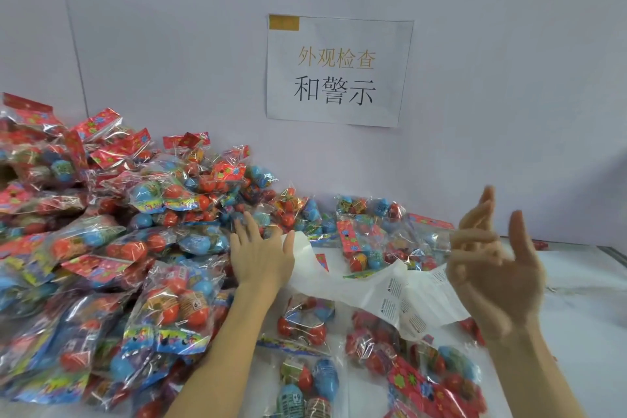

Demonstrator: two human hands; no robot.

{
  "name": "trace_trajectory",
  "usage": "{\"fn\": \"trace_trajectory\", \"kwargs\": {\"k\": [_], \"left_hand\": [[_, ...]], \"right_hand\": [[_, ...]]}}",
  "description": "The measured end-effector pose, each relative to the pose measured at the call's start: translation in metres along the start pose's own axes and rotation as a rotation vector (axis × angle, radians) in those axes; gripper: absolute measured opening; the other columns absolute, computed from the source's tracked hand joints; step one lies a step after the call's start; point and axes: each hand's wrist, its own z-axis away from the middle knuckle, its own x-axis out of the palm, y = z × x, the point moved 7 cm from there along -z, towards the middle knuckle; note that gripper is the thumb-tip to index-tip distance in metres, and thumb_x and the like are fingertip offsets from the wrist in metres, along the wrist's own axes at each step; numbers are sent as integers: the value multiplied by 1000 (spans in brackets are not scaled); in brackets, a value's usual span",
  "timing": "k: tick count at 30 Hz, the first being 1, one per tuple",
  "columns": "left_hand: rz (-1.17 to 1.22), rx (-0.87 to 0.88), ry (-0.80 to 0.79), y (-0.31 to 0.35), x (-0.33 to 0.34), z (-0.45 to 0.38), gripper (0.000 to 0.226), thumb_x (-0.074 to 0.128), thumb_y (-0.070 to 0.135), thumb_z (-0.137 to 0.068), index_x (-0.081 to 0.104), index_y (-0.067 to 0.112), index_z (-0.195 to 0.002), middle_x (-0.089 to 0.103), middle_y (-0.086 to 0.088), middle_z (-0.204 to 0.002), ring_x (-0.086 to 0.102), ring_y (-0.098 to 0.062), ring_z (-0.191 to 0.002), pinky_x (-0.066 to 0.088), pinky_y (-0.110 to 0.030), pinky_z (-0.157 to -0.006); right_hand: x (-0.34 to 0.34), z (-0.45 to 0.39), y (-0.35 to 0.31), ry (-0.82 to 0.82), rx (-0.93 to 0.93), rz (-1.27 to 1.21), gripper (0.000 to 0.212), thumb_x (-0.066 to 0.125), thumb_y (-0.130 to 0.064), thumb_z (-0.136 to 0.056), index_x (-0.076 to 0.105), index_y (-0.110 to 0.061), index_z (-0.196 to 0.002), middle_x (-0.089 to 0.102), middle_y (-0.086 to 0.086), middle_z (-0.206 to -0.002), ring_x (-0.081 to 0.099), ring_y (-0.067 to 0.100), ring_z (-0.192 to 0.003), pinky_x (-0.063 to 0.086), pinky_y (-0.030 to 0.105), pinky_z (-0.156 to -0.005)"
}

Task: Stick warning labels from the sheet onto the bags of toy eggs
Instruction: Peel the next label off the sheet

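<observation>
Hands were between labels, we judged. Our left hand (261, 248) lay flat, fingers spread, on the heaped clear bags of red and blue toy eggs (101, 248). Our right hand (492, 268) hung blurred, fingers loosely apart, holding nothing, above the crumpled white label sheet (383, 292). Next: peel one label.

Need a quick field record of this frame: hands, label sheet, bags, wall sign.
left hand: open, palm down on the bag pile, beside the sheet's edge
right hand: raised, open, blurred, holds nothing visible
label sheet: white, crumpled, lying over bags
bag pile: heaped at left
loose bags: scattered on the table
wall sign: paper with printed characters
</observation>
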Motion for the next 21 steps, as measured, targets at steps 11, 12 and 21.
{"fn": "trace_trajectory", "kwargs": {"k": [11,12,21], "left_hand": [[141,-67,73,-4,-14,-2,46,30,40,-111,74,26,-118,56,-15,-140,46,-37,-128,27,-47,-112],[195,-73,126,-5,-17,-2,45,34,40,-111,75,22,-114,53,-12,-140,44,-37,-127,27,-47,-111],[1227,190,507,-2,-67,14,22,79,8,-92,81,30,-98,59,3,-118,65,-9,-94,58,-27,-91]], "right_hand": [[-13,-9,35,51,201,81,51,85,-28,-85,72,-12,-132,70,4,-97,64,13,-73,56,23,-62],[-13,-11,37,42,206,99,55,87,-28,-83,71,-12,-133,71,4,-97,65,15,-75,58,26,-67],[-21,-12,60,4,360,485,54,65,-33,-99,59,-9,-147,56,21,-152,55,39,-139,46,53,-115]]}}
